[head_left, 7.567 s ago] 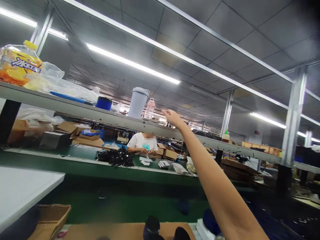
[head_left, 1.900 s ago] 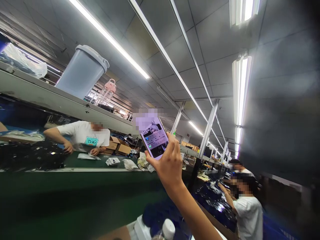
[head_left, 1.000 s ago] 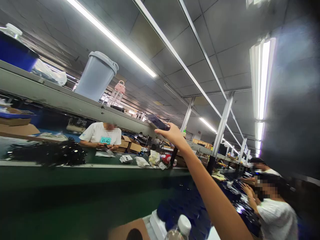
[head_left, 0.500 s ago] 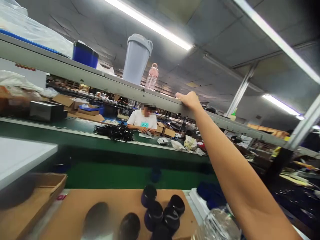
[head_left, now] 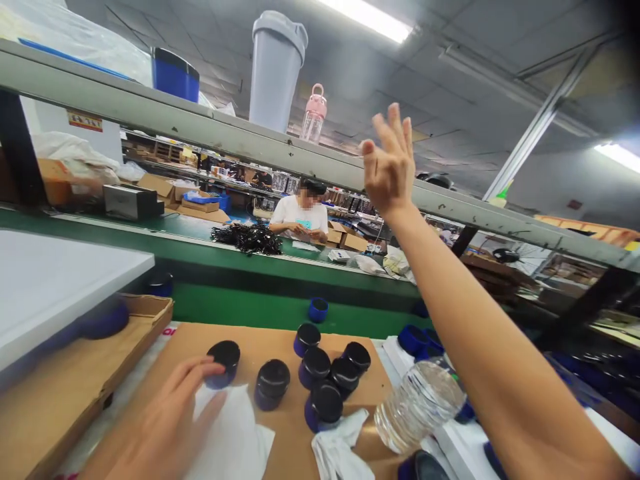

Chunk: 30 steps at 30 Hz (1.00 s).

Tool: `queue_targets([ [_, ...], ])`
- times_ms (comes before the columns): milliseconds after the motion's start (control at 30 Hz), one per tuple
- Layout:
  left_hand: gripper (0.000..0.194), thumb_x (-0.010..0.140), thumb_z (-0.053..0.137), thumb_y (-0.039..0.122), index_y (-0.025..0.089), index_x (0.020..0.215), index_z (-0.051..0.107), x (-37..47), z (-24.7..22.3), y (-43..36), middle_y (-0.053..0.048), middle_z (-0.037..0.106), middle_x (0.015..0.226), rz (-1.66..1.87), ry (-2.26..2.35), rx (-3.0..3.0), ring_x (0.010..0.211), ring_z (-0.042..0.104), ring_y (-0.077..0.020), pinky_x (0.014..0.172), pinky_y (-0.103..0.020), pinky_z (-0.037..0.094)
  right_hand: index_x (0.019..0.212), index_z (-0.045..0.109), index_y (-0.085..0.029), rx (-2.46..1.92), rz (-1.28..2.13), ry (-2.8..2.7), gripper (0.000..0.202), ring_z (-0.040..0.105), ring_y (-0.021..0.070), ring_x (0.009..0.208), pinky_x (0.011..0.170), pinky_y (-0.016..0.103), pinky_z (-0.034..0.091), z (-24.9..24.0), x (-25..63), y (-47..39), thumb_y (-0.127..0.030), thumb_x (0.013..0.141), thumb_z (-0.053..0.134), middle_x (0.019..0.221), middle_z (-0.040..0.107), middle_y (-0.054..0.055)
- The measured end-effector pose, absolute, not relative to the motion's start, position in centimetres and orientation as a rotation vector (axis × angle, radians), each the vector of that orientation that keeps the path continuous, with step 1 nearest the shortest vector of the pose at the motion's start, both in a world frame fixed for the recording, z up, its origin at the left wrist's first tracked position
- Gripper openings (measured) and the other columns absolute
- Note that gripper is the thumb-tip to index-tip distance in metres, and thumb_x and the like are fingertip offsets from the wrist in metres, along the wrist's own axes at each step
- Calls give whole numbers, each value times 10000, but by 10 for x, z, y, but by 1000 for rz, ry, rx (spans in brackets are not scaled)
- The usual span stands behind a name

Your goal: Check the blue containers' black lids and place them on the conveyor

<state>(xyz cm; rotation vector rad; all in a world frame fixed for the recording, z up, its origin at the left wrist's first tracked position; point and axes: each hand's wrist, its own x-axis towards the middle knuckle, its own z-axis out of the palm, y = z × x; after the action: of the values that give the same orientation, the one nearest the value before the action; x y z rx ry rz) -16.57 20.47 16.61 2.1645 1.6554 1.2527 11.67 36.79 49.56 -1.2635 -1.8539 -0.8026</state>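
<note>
1. The left hand [head_left: 155, 417] is being held out at 8 o'clock of the view, blurred, its fingertips overlapping the edge of 1 blue-and-black jar [head_left: 226, 355] at 7 to 8 o'clock; whether that jar is being gripped cannot be told.
2. A white cloth [head_left: 233, 437] is being partly covered by the same hand; whether it is being pinched cannot be told.
3. The right hand [head_left: 390, 160] is being held up at 1 to 2 o'clock, well apart from the left, its fingers being spread in front of a long shelf [head_left: 230, 133].
4. At 6 o'clock, 5 more jars [head_left: 324, 403] are being borne in a close group by a cardboard sheet [head_left: 290, 440].
5. A clear bottle [head_left: 417, 403] is being seen at 5 o'clock.
6. A grey bucket [head_left: 275, 80] and a pink-topped bottle [head_left: 314, 117] are being supported by the shelf at 11 and 12 o'clock.
</note>
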Motion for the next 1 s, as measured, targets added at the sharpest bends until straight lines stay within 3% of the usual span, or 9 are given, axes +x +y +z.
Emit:
queue_targets([
  [67, 454, 934, 424, 596, 251, 1102, 668, -157, 181, 228, -87, 677, 1185, 1224, 1661, 2193, 1084, 703, -268, 870, -404, 619, 1104, 692, -140, -1229, -810, -1986, 367, 260, 209, 1514, 1261, 517, 97, 474, 102, 358, -384, 1045, 424, 1438, 578, 87],
  [100, 504, 925, 391, 614, 230, 1102, 665, -154, 187, 240, -117, 657, 1206, 1224, 1653, 2211, 1129, 678, -296, 936, -470, 588, 1039, 699, -145, -1264, -764, -2038, 323, 471, 241, 1381, 1207, 540, 257, 459, 93, 357, -419, 1003, 533, 1266, 678, 83],
  [233, 588, 878, 387, 588, 124, 1116, 656, -153, 195, 277, -245, 567, 1312, 1198, 1655, 2267, 1208, 604, -410, 1027, -627, 467, 1292, 574, -171, -1580, -479, -1930, 346, 660, 223, 1085, 954, 460, 546, 377, 67, 371, -360, 1002, 559, 1239, 652, 84],
  [367, 568, 849, 414, 524, 80, 1106, 656, -164, 185, 292, -310, 528, 1339, 1220, 1699, 2285, 1229, 556, -505, 988, -700, 434, 1254, 596, -161, -2021, -67, -1705, 378, 656, 241, 1083, 905, 459, 578, 285, 75, 377, -356, 938, 665, 1256, 633, 101],
  [467, 524, 841, 451, 510, 101, 1092, 662, -166, 176, 297, -283, 557, 1312, 1266, 1652, 2250, 1204, 584, -465, 1000, -693, 432, 1221, 613, -162, -2056, 156, -1672, 348, 659, 230, 1074, 903, 443, 578, 237, 91, 375, -346, 932, 676, 1238, 640, 89],
  [700, 449, 878, 481, 604, 266, 1130, 635, -145, 178, 290, -122, 502, 1403, 1298, 1357, 1911, 1307, 514, -326, 1057, -538, 458, 1320, 551, -181, -1618, 390, -1832, 438, 599, 271, 1193, 1008, 515, 516, 232, 76, 375, -241, 910, 692, 1333, 586, 100],
  [833, 746, 790, 531, 771, 201, 1271, 556, -135, 201, 268, -136, 624, 1197, 1214, 1270, 1573, 1016, 642, -287, 936, -457, 514, 1482, 320, -166, -1155, 527, -1973, 887, 565, 245, 1260, 1092, 428, 476, 242, 56, 311, -113, 725, 779, 1382, 547, 120],
  [933, 756, 720, 665, 765, 134, 1136, 666, -127, 217, 248, -49, 682, 762, 1098, 1109, 1364, 673, 604, -193, 688, -309, 525, 1441, 363, -222, -970, 633, -2008, 856, 568, 202, 1281, 1118, 355, 466, 230, 54, 260, -127, 679, 739, 1392, 565, 85],
  [1000, 720, 661, 757, 735, 136, 1056, 691, -122, 222, 238, -36, 695, 745, 1084, 1002, 1225, 587, 559, -150, 585, -263, 495, 1464, 329, -245, -930, 617, -1962, 810, 469, 227, 1399, 1183, 428, 397, 212, 58, 242, -147, 734, 667, 1516, 465, 106],
])
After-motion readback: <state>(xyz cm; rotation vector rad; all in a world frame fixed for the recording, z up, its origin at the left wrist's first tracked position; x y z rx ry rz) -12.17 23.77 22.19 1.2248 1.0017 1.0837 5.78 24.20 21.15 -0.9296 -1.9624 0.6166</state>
